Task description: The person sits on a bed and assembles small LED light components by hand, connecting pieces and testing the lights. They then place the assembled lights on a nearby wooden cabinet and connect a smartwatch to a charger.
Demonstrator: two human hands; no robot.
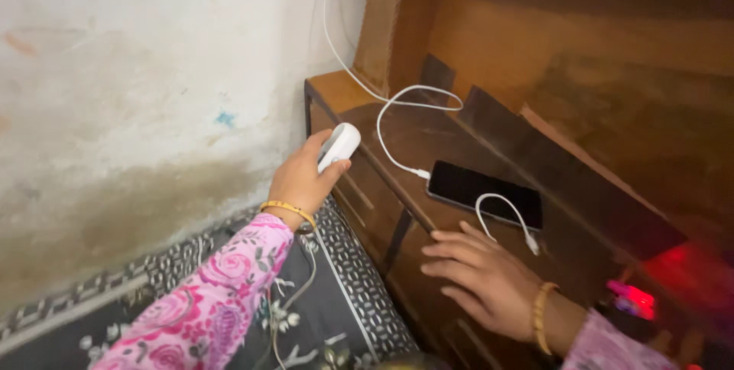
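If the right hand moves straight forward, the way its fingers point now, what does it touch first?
Probably nothing soon: the right hand points left along the brown wooden shelf, its fingertips at the front edge. The black smartphone lies off to the side.

1 dark phone screen point(485, 194) (rectangular, unlit) lies on the wooden ledge point(428, 133).

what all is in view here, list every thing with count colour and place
white device: 1, white, at the shelf's left edge, held in the left hand
phone: 1, black, flat on the shelf, charging cable plugged in
charging cable: 1, white, from the wall down to the phone
short cable: 1, white, looped over the phone
wooden shelf: 1, brown, beside the wall
patterned mattress: 1, grey and white, below the shelf
bangles: 1 per wrist, gold
left hand: grips the white device
right hand: empty, open at the shelf edge
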